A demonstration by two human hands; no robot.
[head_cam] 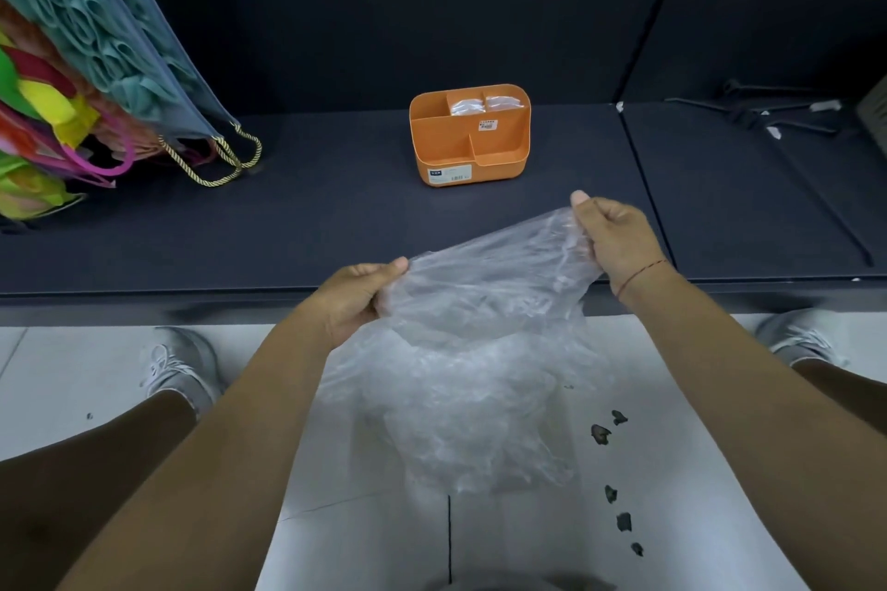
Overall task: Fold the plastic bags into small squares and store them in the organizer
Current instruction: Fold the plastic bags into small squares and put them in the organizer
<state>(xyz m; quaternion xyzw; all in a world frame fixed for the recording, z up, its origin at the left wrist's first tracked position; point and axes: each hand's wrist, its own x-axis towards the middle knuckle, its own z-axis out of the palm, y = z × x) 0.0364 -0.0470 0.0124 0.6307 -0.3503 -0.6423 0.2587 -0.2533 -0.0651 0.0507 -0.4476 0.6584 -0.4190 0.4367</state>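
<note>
Clear, crumpled plastic bag (480,350) — top edge pinched in left grip (355,298) and right grip (617,240)

No text you can read. The organizer (468,149) carries two white stickers: a front label (449,175) low on its near wall, with a barcode, and an inner label (487,125) on a divider. The print on both is too small to read.

Arms extended, left hand (357,298) and right hand (617,240) each pinch the plastic bag (480,350), right farther forward.
</note>
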